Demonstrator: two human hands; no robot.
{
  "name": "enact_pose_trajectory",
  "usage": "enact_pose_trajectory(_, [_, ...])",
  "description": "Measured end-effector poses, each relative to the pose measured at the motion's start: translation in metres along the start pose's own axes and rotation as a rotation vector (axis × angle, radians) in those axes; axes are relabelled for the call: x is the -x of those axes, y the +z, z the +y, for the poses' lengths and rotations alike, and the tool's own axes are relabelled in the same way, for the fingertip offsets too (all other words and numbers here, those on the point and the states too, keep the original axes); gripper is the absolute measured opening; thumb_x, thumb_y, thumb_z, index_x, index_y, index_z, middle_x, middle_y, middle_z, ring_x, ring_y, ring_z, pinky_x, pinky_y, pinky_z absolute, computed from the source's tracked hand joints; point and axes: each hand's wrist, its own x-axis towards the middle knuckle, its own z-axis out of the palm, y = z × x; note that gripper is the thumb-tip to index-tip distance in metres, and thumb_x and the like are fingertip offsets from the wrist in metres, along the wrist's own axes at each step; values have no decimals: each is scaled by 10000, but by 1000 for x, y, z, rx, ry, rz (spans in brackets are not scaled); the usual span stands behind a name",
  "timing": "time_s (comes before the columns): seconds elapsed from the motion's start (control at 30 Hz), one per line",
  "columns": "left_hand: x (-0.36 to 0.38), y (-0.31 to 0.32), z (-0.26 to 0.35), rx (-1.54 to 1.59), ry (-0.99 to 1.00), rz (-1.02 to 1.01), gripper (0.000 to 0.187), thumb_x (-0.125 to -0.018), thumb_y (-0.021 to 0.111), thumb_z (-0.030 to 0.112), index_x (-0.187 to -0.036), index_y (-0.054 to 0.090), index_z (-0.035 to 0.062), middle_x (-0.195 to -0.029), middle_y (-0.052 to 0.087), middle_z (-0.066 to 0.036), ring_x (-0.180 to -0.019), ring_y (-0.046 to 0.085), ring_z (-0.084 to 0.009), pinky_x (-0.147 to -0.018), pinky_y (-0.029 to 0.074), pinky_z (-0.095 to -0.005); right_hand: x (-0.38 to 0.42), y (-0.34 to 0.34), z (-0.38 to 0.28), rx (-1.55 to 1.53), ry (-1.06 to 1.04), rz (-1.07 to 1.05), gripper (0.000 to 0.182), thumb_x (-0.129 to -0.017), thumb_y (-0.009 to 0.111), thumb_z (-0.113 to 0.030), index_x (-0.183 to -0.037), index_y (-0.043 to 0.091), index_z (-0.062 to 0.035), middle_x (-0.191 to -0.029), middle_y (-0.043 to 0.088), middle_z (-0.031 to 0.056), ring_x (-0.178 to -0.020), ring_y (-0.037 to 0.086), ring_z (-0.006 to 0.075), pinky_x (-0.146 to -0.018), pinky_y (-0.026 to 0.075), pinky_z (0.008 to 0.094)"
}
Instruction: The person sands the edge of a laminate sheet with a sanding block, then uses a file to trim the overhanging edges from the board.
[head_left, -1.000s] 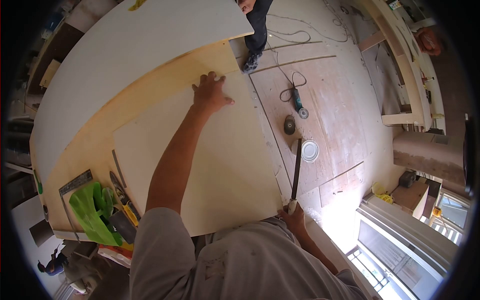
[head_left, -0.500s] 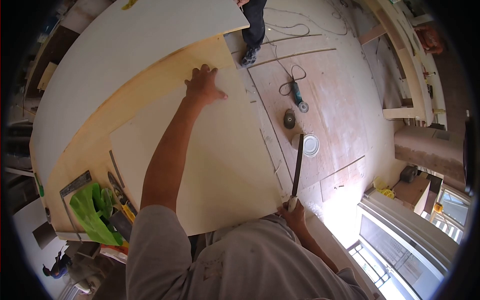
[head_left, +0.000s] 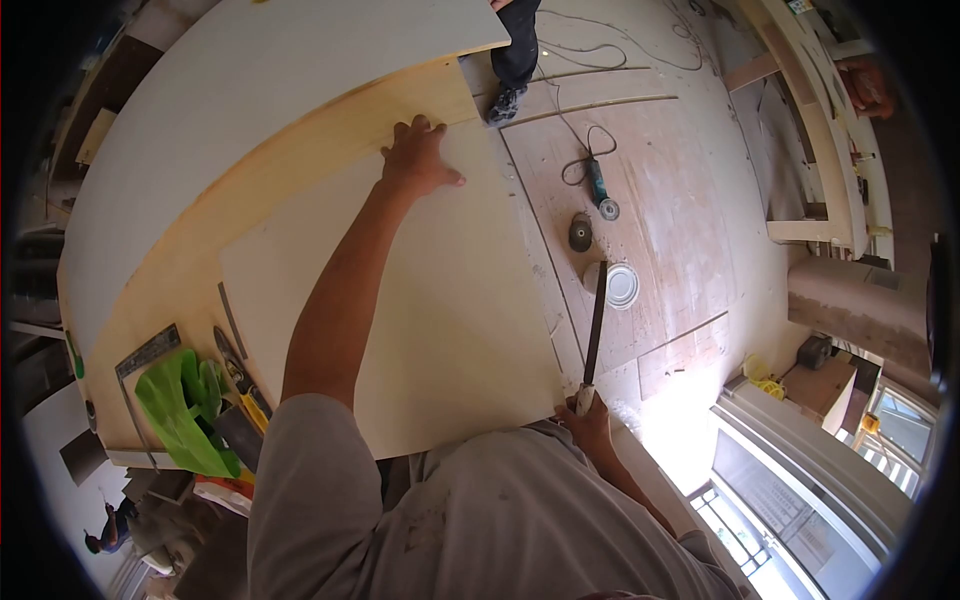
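Note:
My left hand (head_left: 418, 160) lies with fingers spread on a pale thin board (head_left: 440, 290), near its far edge. My right hand (head_left: 590, 420) is wrapped round the light handle of a long dark flat file (head_left: 597, 325), down by the board's near right corner. The file points away from me and overlaps the floor and a white tin in this view. Under the pale board is a yellowish wooden panel (head_left: 170, 270), and a large white curved-looking sheet (head_left: 240, 110) extends across the far left.
On the left are a metal square (head_left: 148, 348), a green bag (head_left: 178, 415) and snips (head_left: 240, 370). An angle grinder (head_left: 600, 190), a dark round part (head_left: 580, 233) and a white tin (head_left: 622, 288) are on the right. A person's leg (head_left: 515, 55) stands at the far side.
The view has shifted slightly. My left hand stays spread on the board, and my right hand keeps hold of the file in nearly the same position.

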Motion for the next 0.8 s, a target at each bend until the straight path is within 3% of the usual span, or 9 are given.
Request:
enact_pose_trajectory(0.57, [0, -6, 4, -37, -37, -52, 911, -636, 889, 405, -1417, 505, 136, -1363, 449, -82, -1305, 402, -333, -1033, 422, -612, 1, -2, -6, 3, 0, 2, 353, -805, 768, -162, -1015, 545, 14, -805, 647, 85, -708, 682, 175, -663, 552, 329])
enact_pose_trajectory(0.7, [0, -5, 3, -49, -29, -32, 926, -628, 889, 414, -1420, 498, 137, -1357, 450, -98, -1313, 398, -345, -1033, 421, -622, 0, -3, -9, 75, -14, -23, 303, -817, 739, -61, -983, 495, 7, -825, 657, 107, -732, 702, 177, -644, 573, 299])
enact_pose_trajectory(0.8, [3, -8, 3, -51, -17, -10, 946, -615, 890, 399, -1429, 486, 134, -1334, 478, -147, -1268, 429, -377, -1018, 454, -543, -1, -3, -10, 59, -1, -20, 318, -806, 751, -91, -998, 518, 11, -818, 659, 100, -722, 694, 174, -654, 565, 309])
